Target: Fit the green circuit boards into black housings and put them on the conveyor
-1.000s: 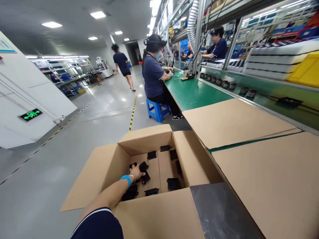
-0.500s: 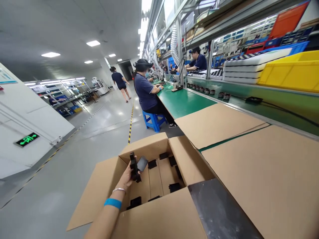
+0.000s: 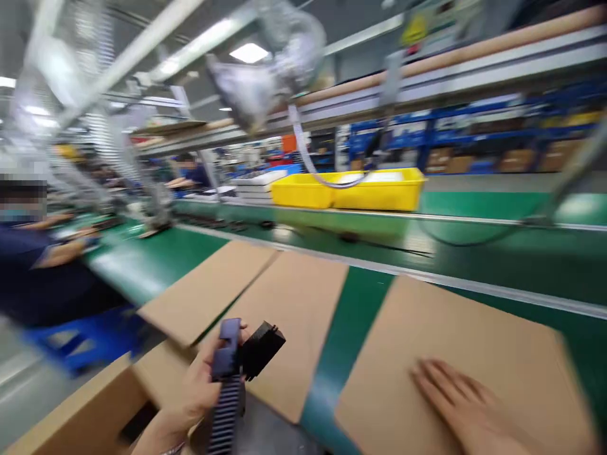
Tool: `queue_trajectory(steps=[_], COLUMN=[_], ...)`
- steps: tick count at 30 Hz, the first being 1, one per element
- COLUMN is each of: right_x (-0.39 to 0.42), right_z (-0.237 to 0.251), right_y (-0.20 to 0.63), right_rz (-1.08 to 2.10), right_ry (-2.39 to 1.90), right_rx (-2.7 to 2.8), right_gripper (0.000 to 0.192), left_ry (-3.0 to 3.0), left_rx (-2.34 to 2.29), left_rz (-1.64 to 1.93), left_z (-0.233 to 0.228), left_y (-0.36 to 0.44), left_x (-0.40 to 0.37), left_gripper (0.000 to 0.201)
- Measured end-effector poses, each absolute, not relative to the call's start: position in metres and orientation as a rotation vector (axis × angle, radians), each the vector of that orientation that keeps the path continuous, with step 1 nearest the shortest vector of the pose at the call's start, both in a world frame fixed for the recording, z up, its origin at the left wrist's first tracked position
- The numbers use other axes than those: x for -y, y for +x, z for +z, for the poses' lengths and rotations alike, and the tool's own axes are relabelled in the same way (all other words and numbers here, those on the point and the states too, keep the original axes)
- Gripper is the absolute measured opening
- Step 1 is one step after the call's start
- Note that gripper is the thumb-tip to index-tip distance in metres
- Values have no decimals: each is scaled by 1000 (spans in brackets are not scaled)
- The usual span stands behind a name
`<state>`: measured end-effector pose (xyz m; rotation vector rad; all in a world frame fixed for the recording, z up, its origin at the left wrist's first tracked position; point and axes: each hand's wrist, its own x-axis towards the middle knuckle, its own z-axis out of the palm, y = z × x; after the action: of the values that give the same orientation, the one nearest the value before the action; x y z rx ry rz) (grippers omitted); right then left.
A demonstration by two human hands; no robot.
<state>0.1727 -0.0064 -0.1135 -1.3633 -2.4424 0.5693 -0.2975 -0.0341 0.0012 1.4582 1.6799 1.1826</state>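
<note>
My left hand (image 3: 196, 388) is closed around a black plastic part with a ribbed lower side (image 3: 225, 404). A second dark, box-like piece (image 3: 263, 349) juts out to the right at the same hand; whether the two are joined I cannot tell. Both are above the corner of a cardboard sheet (image 3: 289, 297). On another cardboard sheet (image 3: 417, 335) at the right, my right hand (image 3: 459, 398) lies with its fingers stretched out and nothing in them. The open cardboard box (image 3: 85, 404) is partly in view at lower left, with a dark piece (image 3: 137, 422) inside.
A green bench (image 3: 341, 341) runs under the cardboard sheets. Yellow bins (image 3: 374, 194) stand on the shelf behind it, with a cable hanging in front. At left a person in a dark shirt (image 3: 28, 265) sits on a blue stool (image 3: 85, 341).
The view has swung right from the box to the bench. My left hand has come out of the box with black parts in it. My right hand has come into view.
</note>
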Motion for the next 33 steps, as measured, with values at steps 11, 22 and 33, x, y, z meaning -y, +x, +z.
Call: queue_trajectory(steps=[11,22,33], right_x=[35,-16,-53], right_z=[-37,-69,-101], right_y=[242,244,259], right_rz=[530,338,11], right_ry=[-1526,-1248,-1085], right_rx=[2421,2193,2183], right_gripper=[13,15,25], left_ry=[2761,2461,2390], left_rx=[-749,-967,-1149], left_rz=[38,288,764], left_z=[-2,-30,-84], left_y=[41,1,6], left_x=[-102,-118,-162], left_gripper=[80,77,32])
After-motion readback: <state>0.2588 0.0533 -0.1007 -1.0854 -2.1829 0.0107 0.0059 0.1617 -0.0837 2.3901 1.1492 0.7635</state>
